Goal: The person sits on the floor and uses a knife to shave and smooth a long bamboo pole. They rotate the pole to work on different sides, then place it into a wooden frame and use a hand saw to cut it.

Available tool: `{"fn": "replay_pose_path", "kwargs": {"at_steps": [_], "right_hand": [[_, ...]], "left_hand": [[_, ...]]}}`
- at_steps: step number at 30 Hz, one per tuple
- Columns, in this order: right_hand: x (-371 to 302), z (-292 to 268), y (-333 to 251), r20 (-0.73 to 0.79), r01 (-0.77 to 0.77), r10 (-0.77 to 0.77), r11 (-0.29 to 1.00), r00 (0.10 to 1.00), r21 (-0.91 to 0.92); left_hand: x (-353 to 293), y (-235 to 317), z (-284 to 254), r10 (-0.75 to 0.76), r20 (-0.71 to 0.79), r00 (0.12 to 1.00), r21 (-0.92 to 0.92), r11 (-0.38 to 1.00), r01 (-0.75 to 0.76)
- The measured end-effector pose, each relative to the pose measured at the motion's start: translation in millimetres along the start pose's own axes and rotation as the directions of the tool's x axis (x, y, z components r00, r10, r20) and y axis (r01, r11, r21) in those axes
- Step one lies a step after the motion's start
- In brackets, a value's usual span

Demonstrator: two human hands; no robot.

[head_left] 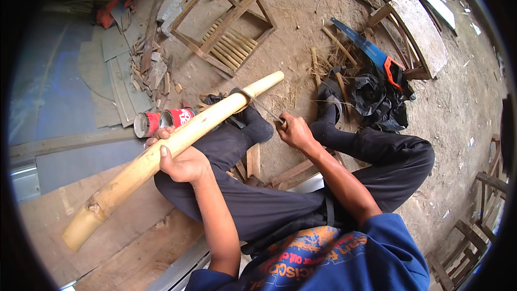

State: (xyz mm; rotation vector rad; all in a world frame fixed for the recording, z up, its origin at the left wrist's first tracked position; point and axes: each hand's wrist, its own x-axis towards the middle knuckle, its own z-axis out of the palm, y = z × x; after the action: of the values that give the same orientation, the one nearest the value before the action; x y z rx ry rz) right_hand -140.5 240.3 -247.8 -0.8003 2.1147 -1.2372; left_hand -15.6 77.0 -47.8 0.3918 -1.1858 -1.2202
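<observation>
A thick, pale yellow bamboo pole [129,178] slants from the lower left up to the middle of the view, over my left thigh. My left hand [183,163] is wrapped round it from below, with the thumb on the near side. In my right hand [295,131] is the handle of a knife [264,109], and the fingers are closed on it. Its thin dark blade runs up to the left and lies against the pole near the far end. A curled strip of bamboo [247,94] stands up where the blade meets the pole.
Two red-labelled cans [146,124] stand left of my foot. Ahead lies a wooden frame with bamboo slats [231,48]. At the right are a blue handsaw [358,42] with an orange handle, a hammer [340,81] and black plastic [382,105]. Wood scraps [156,70] litter the ground.
</observation>
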Motion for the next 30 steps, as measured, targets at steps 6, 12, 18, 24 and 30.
{"fn": "replay_pose_path", "kwargs": {"at_steps": [6,12,18,24,30], "right_hand": [[-5.8,13.1,11.5,-0.083,0.009,-0.003,0.997,0.997,0.073],[-1.2,22.0,18.8,-0.112,-0.009,0.020,0.995,0.993,0.095],[-6.7,23.1,11.6,-0.075,0.021,-0.020,1.000,0.997,0.018],[-16.8,26.3,-1.4,-0.036,0.118,-0.117,0.993,0.992,0.022],[-15.1,21.2,-4.2,-0.028,0.090,-0.088,0.993,0.996,0.081]], "left_hand": [[-2.2,-2.4,11.8,0.065,-0.017,0.998,0.139,0.988,-0.062],[-11.7,-8.2,21.6,0.104,-0.062,0.993,0.189,0.978,-0.091],[-16.0,-7.0,17.3,0.120,-0.013,0.993,0.144,0.983,-0.117],[-12.7,-11.0,11.3,0.121,-0.048,0.992,0.244,0.964,-0.105],[-11.7,-11.2,1.8,0.116,-0.076,0.990,0.246,0.965,-0.094]]}}
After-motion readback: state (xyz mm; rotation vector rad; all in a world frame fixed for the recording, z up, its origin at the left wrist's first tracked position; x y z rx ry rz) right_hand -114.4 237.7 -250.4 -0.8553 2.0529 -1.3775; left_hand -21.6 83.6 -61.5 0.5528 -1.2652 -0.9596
